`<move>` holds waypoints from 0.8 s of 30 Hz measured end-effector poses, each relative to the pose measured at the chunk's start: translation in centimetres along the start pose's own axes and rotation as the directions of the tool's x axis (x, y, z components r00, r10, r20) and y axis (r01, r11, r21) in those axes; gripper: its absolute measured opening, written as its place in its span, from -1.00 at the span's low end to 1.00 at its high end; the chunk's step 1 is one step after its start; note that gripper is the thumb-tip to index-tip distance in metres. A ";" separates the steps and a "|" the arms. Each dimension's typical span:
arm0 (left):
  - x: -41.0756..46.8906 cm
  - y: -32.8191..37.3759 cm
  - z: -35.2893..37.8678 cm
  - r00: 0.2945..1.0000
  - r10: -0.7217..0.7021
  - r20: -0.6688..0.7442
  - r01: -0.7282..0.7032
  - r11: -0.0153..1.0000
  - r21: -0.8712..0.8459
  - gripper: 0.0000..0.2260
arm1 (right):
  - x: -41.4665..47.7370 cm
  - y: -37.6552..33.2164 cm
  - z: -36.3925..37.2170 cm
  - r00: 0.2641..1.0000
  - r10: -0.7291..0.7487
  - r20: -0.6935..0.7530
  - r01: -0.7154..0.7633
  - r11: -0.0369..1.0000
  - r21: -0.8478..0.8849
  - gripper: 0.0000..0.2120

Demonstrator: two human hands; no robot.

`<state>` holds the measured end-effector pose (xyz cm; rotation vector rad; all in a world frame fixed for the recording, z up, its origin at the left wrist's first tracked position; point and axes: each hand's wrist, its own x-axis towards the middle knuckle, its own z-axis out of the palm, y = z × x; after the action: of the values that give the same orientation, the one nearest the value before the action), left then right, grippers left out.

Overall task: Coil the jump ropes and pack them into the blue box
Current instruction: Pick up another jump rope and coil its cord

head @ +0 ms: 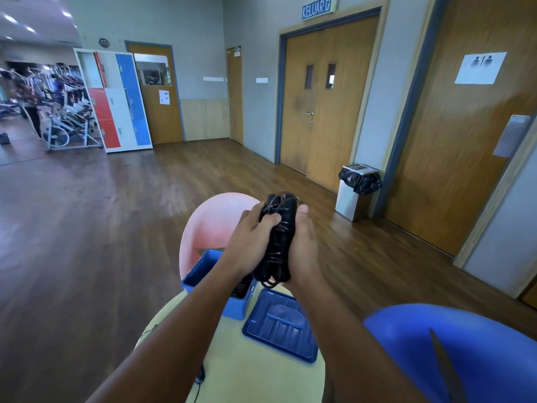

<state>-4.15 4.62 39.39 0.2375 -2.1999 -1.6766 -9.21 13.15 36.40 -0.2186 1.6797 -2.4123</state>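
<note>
Seen from the head view, the left hand [250, 242] and the right hand [303, 248] both curl tightly around a coiled black jump rope [279, 228] clasped between them, above the open blue box [200, 270] on the counter [255, 373] under the left wrist, with its lid [279, 327] lying flat below the right wrist.

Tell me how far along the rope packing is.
Done: the lid lies off beside the blue box, and something dark, likely a rope, already sits inside. In hand: left hand and right hand grip a coiled black jump rope above the box. Left: drop it in, then probably coil the black cord at the near edge of the table.
</note>
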 end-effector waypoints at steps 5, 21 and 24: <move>0.1 -0.4 1.4 0.989 -0.148 -0.004 0.147 0.985 -0.089 -0.53 | -0.1 0.2 -0.7 1.000 -0.021 -0.001 0.021 0.985 -0.173 -0.49; 1.0 -2.9 6.9 0.973 0.017 -0.230 0.019 0.988 0.153 -0.63 | 1.2 2.3 -4.5 0.992 0.045 -0.115 -0.056 0.994 -0.092 -0.66; 1.2 -3.1 6.8 0.985 -0.063 -0.160 0.082 0.990 0.113 -0.68 | 1.7 3.3 -5.3 0.985 0.102 -0.141 -0.100 0.995 0.025 -0.67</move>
<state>-8.14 9.45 35.06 0.4700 -2.1988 -1.5090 -11.86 16.43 31.51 0.0414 1.6825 -2.4171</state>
